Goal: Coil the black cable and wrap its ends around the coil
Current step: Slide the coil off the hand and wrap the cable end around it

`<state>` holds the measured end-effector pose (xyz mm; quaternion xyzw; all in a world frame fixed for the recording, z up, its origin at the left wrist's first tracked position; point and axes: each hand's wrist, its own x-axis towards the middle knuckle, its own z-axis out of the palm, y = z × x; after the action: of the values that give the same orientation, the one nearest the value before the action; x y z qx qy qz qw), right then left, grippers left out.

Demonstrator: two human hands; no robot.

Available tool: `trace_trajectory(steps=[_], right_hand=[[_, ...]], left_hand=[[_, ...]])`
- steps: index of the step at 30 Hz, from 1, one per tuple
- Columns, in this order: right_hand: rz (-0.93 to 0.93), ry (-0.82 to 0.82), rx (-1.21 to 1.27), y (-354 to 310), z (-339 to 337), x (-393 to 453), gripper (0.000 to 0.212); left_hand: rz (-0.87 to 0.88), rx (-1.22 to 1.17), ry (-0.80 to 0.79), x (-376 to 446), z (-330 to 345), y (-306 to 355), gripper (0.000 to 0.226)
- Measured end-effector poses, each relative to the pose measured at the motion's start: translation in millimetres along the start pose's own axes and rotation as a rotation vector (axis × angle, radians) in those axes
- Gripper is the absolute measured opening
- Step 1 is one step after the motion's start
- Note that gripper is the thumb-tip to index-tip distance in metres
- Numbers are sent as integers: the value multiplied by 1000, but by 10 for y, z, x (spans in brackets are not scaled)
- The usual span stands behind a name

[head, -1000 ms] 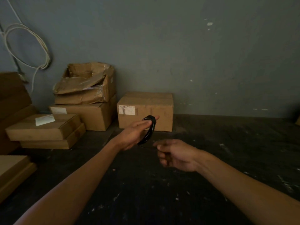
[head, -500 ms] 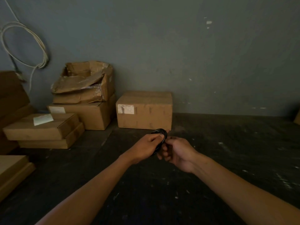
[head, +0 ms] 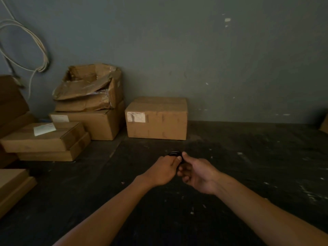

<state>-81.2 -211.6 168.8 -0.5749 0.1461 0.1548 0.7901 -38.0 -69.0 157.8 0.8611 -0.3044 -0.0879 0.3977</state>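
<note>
The black cable (head: 174,153) is wound into a small coil, and only its top arc shows above my fingers. My left hand (head: 163,170) grips the coil from the left, thumb on top. My right hand (head: 196,173) meets it from the right, thumb tip against the coil's upper edge and fingers curled under it. Both hands hover low over the dark floor. The rest of the coil and the cable ends are hidden between my fingers.
A sealed cardboard box (head: 157,118) stands against the grey wall just beyond my hands. Stacked and torn boxes (head: 88,103) and flat boxes (head: 44,139) fill the left side. A white cable loop (head: 26,48) hangs on the wall. The dark floor (head: 248,157) stretches right.
My left hand lowered the coil from in front of the box toward the floor. My right hand, apart and open a second ago, came up and closed on the coil.
</note>
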Motion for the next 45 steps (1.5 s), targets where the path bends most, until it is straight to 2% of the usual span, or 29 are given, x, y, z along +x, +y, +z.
trace_trajectory(steps=[4, 7, 11, 13, 17, 21, 27, 31, 36, 41, 45], right_hand=[[10, 2, 29, 36, -41, -8, 29], [-38, 30, -96, 75, -90, 1, 29], [-386, 179, -461, 126, -162, -3, 27], [-542, 109, -555, 122, -213, -11, 34], [-631, -69, -645, 148, -285, -9, 33], [-733, -74, -657, 182, -331, 12, 30], [-735, -86, -652, 154, -366, 20, 21], [-725, -121, -607, 167, -375, 16, 26], [-749, -141, -676, 202, -368, 12, 30], [-780, -110, -763, 200, -360, 48, 26], [-817, -104, -725, 193, -337, 71, 27]], left_hand=[[-1, -12, 63, 2, 57, -41, 18], [-14, -45, 104, 0, 75, -47, 15], [-42, -95, 95, -6, 17, -38, 13], [-58, -142, 77, -23, -3, -19, 15], [-130, -369, 31, -55, -10, 37, 15], [-230, -593, -20, -59, -7, 79, 15], [-298, -655, -22, -55, 2, 113, 15], [-352, -594, 34, -23, 13, 112, 18], [-418, -601, 81, -25, 24, 98, 23], [-435, -594, 99, -26, 29, 95, 35], [-436, -619, 76, -15, 9, 102, 45]])
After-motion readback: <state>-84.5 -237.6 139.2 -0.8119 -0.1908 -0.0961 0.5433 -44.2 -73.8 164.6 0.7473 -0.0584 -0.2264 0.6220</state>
